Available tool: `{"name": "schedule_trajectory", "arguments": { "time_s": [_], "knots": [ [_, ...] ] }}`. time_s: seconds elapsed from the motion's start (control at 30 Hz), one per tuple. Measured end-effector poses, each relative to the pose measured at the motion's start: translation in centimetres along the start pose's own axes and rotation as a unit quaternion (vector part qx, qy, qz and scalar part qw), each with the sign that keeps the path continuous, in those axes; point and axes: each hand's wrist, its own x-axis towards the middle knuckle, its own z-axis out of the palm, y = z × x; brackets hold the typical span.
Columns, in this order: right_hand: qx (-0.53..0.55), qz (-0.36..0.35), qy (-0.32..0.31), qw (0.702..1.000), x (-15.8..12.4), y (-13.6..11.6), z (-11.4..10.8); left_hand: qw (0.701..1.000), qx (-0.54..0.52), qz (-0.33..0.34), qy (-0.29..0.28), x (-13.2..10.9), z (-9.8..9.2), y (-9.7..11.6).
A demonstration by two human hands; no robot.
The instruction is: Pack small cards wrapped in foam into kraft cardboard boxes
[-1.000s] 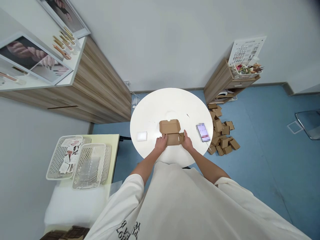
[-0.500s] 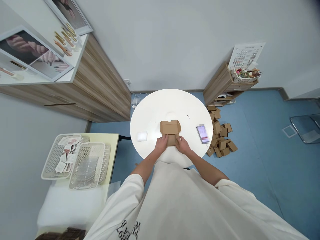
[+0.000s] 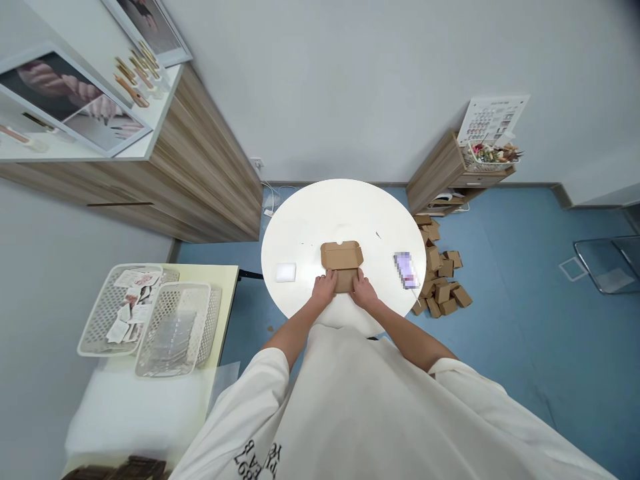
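Observation:
A small brown cardboard box [image 3: 344, 281] lies on the round white table [image 3: 345, 210], close to my body. Its lid, with side flaps and a notched front edge, is raised and points away from me. My left hand [image 3: 325, 287] grips the left side of the box, fingers at its edge. On the opposite side my right hand [image 3: 364, 291] holds the right wall. The fingertips are partly hidden against the cardboard.
On the table, a white packet [image 3: 285, 272] lies left and a blurred purple phone-like item [image 3: 406, 269] right. Many folded cardboard boxes [image 3: 443, 291] are heaped on the floor. White baskets [image 3: 173, 330] stand on a side table, near a wooden cabinet [image 3: 200, 160].
My right hand has shifted slightly, and the right wall of the box now looks more upright. My left hand stays at its side. The view has tilted a little.

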Motion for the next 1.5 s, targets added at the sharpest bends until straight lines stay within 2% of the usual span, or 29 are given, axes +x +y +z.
{"name": "schedule_trajectory", "arguments": {
  "time_s": [0.13,0.27,0.4,0.47,0.53,0.6,0.7,0.77,0.87,1.0,1.1,1.27,1.37,1.5],
  "knots": [
    [0.003,-0.038,-0.010,0.999,0.4,1.1,-0.3,1.000,-0.013,0.000,0.001,0.0,0.4,-0.1],
    [-0.008,-0.047,-0.030,0.998,1.5,1.5,-0.9,0.999,-0.052,0.007,0.007,-0.4,0.2,-0.4],
    [-0.026,-0.049,-0.037,0.998,2.0,1.3,-1.2,0.992,-0.115,-0.005,0.051,-1.5,-1.2,-2.4],
    [-0.035,-0.050,-0.037,0.997,2.1,1.2,-1.3,0.984,-0.139,-0.055,0.101,-2.1,-2.2,-4.5],
    [-0.045,-0.050,-0.037,0.997,2.2,1.1,-1.4,0.963,-0.158,-0.158,0.150,-2.6,-3.0,-7.1],
    [-0.052,-0.050,-0.040,0.997,2.2,1.0,-1.5,0.930,-0.162,-0.278,0.178,-3.0,-3.6,-9.8],
    [-0.057,-0.045,-0.047,0.996,2.4,0.9,-1.7,0.884,-0.184,-0.403,0.150,-3.1,-3.8,-13.3],
    [-0.059,-0.041,-0.049,0.996,2.4,0.8,-1.8,0.865,-0.222,-0.435,0.112,-3.0,-3.5,-14.8],
    [-0.065,-0.038,-0.052,0.996,2.5,0.6,-1.9,0.844,-0.277,-0.455,0.067,-2.7,-3.1,-15.9],
    [-0.068,-0.033,-0.060,0.995,2.5,0.4,-2.0,0.819,-0.302,-0.484,0.054,-2.2,-2.9,-16.5],
    [-0.066,-0.026,-0.065,0.995,2.5,0.2,-2.0,0.814,-0.317,-0.485,0.047,-2.0,-2.9,-16.9],
    [-0.045,-0.023,-0.062,0.997,2.4,0.2,-2.1,0.792,-0.383,-0.467,0.085,-2.3,-2.5,-16.4],
    [-0.033,-0.028,-0.054,0.998,2.3,0.3,-2.0,0.789,-0.433,-0.420,0.112,-2.6,-2.4,-14.1],
    [-0.019,-0.030,-0.046,0.998,2.3,0.6,-1.9,0.812,-0.469,-0.331,0.103,-2.4,-2.6,-8.5]
  ]
}}
